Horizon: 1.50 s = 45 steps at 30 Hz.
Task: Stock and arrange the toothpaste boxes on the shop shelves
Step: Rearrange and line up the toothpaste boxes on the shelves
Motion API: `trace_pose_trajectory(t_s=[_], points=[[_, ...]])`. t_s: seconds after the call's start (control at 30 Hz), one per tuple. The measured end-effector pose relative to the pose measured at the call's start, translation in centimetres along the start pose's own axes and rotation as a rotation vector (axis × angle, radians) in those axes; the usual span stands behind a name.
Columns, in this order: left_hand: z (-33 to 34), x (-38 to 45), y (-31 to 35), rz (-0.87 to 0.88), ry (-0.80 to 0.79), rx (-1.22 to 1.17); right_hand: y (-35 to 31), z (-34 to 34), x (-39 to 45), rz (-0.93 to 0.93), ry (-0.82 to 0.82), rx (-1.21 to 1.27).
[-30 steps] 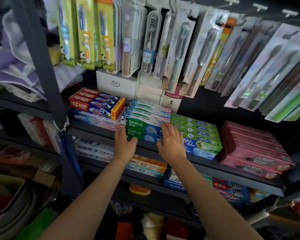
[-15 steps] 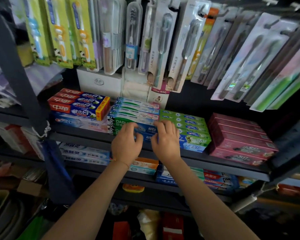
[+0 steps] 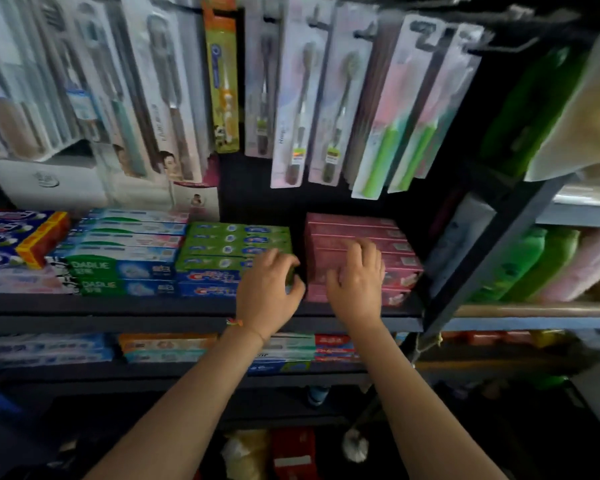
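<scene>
Both hands have shifted rightward along the shelf since half a second ago, away from the DARLIE boxes [image 3: 118, 271] and onto the stacks nearer the shelf's right end. The left hand [image 3: 267, 292] now curls its fingers over the right end of the green toothpaste boxes [image 3: 236, 240], thumb at the front of the stack, gripping the end of what looks like the front box, though blur makes the exact box hard to tell. The right hand [image 3: 357, 278] lies palm-down with fingers spread and relaxed on top of the pink toothpaste boxes [image 3: 354, 230], holding nothing. Those pink boxes stand at the right end of the dark shelf [image 3: 118, 306], just beside the upright post [image 3: 482, 258]; a narrow gap separates them from the green stack. Under the green boxes lie blue boxes [image 3: 205, 284] with red lettering too blurred to read. "DARLIE" reads clearly on two green-and-blue boxes further left, and red-and-blue boxes [image 3: 21, 237] sit at the shelf's left end. Packaged toothbrushes [image 3: 302, 109] hang above. More toothpaste boxes [image 3: 167, 346] line the lower shelf.
</scene>
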State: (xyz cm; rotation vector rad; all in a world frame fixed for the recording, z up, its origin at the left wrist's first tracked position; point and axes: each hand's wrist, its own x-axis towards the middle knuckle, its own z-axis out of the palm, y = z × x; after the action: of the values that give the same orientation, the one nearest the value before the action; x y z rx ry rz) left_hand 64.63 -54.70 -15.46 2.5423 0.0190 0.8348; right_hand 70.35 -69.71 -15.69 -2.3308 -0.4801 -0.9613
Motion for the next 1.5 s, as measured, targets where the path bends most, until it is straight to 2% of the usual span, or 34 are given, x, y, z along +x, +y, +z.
trace_pose_trajectory(t_s=[0.1,0.2,0.3,0.4,0.53,1.2,1.4,1.5], points=[[3.0,0.6,3.3,0.153,0.009,0.131,5.1,-2.1,0.3,0.114,0.024,-0.005],[5.7,1.5,5.5,0.240,-0.116,0.288,8.8,-3.1,0.0,0.176,-0.008,0.010],[8.1,1.9,7.0,0.198,-0.201,0.401,11.0,-3.5,-1.5,0.243,-0.098,0.108],[9.2,1.6,7.7,0.130,-0.162,0.441,12.3,-3.7,-3.5,0.345,-0.198,0.207],[9.2,1.5,7.9,0.097,-0.103,0.404,12.9,-4.0,-4.6,0.487,-0.323,0.318],[9.0,1.8,8.6,0.040,-0.090,0.410,13.0,-3.9,-3.0,0.606,-0.246,0.397],[9.0,1.9,8.5,0.050,-0.100,0.444,12.7,-3.4,-2.6,0.756,-0.366,0.689],[8.9,2.5,8.7,0.081,-0.168,0.500,13.0,-3.5,-1.8,0.699,-0.367,0.766]])
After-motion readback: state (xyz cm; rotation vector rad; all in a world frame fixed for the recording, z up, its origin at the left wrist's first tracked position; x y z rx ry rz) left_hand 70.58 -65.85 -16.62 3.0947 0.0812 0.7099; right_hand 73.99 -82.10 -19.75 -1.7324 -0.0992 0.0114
